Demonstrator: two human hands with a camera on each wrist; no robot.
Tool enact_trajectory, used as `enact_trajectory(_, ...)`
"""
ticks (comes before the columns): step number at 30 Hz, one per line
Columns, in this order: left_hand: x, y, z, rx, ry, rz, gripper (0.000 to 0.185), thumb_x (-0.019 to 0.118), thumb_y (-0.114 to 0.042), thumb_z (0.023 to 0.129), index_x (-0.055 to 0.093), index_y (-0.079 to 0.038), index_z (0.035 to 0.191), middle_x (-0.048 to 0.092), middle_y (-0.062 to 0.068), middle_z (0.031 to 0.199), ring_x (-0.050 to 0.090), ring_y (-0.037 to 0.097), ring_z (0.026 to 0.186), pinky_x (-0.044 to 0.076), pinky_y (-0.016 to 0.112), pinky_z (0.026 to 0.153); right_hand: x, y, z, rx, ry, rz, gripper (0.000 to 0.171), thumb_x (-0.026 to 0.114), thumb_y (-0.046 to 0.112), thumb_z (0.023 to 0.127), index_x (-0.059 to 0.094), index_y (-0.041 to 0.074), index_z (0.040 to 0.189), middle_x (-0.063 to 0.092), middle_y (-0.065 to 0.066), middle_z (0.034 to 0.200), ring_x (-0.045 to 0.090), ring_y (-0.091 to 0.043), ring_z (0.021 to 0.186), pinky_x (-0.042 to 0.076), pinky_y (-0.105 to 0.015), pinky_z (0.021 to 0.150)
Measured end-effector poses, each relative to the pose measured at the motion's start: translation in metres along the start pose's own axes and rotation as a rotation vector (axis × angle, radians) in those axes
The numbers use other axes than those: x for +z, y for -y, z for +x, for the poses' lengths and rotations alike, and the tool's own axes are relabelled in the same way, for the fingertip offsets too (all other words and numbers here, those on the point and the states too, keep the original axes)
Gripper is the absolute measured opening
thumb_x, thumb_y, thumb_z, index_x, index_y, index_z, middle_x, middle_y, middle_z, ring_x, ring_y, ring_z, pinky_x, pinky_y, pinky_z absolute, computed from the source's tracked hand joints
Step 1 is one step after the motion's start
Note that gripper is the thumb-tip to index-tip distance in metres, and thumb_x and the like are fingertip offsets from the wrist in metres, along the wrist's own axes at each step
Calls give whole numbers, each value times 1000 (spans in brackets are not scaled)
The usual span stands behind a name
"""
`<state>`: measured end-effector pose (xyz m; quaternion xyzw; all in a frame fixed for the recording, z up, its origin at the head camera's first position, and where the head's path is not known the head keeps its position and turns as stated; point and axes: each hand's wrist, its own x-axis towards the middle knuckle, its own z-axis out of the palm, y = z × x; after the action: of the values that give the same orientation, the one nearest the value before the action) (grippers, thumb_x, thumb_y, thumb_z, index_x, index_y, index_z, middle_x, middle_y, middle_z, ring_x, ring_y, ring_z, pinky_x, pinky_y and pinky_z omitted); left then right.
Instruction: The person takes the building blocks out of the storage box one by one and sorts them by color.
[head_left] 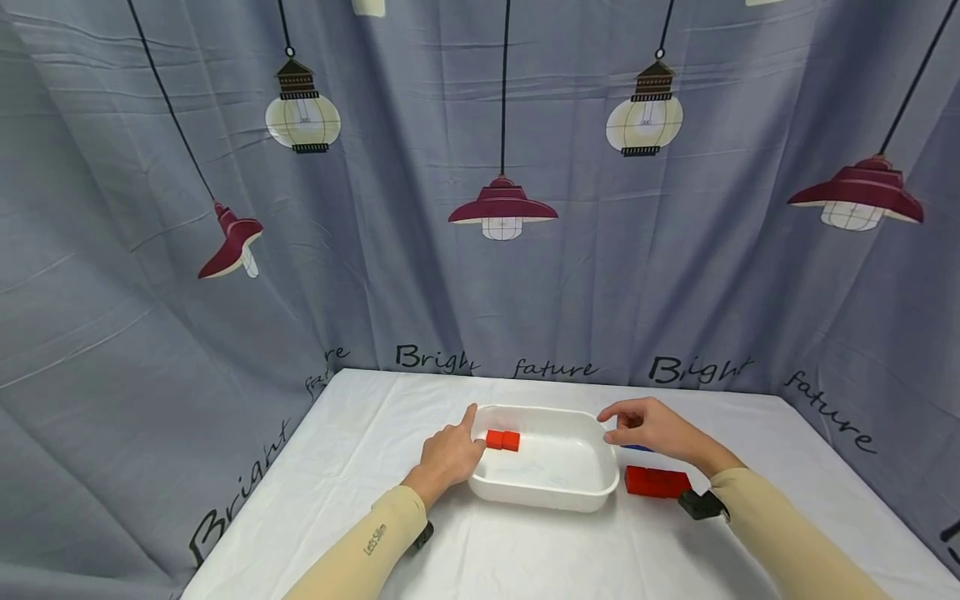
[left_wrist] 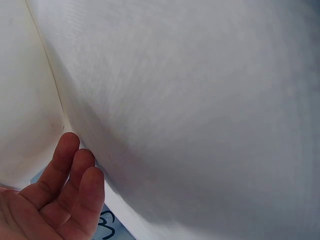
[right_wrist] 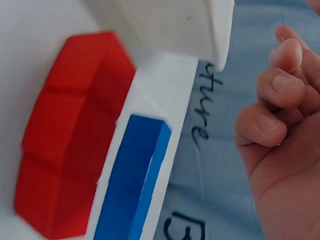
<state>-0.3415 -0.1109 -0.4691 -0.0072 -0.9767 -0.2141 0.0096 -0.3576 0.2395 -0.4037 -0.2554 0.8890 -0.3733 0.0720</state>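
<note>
The white tray (head_left: 551, 492) sits mid-bench (head_left: 360, 467), its long axis running left to right between both hands. Left hand (head_left: 448, 457) rests against the tray's left end, grip loose, index finger extended along the rim — holding nothing. Right hand (head_left: 651, 429) touches the tray's right rim, fingers curled, nothing visibly pinched. Orange block (head_left: 502, 440) lies inside the tray, nearer the left hand; red block (head_left: 657, 482) lies outside, just right of the tray.

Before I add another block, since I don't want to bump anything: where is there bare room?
Inside the tray, the near half below the orange blocks is bare. The table is free left of the left hand and along the front edge. Crowded: right of the tray, by the red blocks and right hand.
</note>
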Motion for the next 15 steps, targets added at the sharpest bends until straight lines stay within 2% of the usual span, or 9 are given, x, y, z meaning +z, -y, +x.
enact_trajectory(7, 1, 1, 2, -4, 4, 4, 70, 54, -36, 96, 28, -19, 160, 71, 17, 116, 61, 24, 79, 51, 47, 80, 11, 17, 24, 24, 51, 20, 44, 76, 27, 88, 66, 4, 124, 57, -6, 81, 55, -20, 77, 49, -32, 71)
enact_trajectory(15, 0, 1, 2, 2, 4, 2, 70, 54, -35, 96, 29, -19, 160, 71, 18, 115, 61, 24, 78, 52, 46, 78, 28, 27, 52, 50, 90, 20, 46, 79, 30, 86, 68, 4, 122, 56, -2, 77, 52, -18, 75, 43, -30, 68)
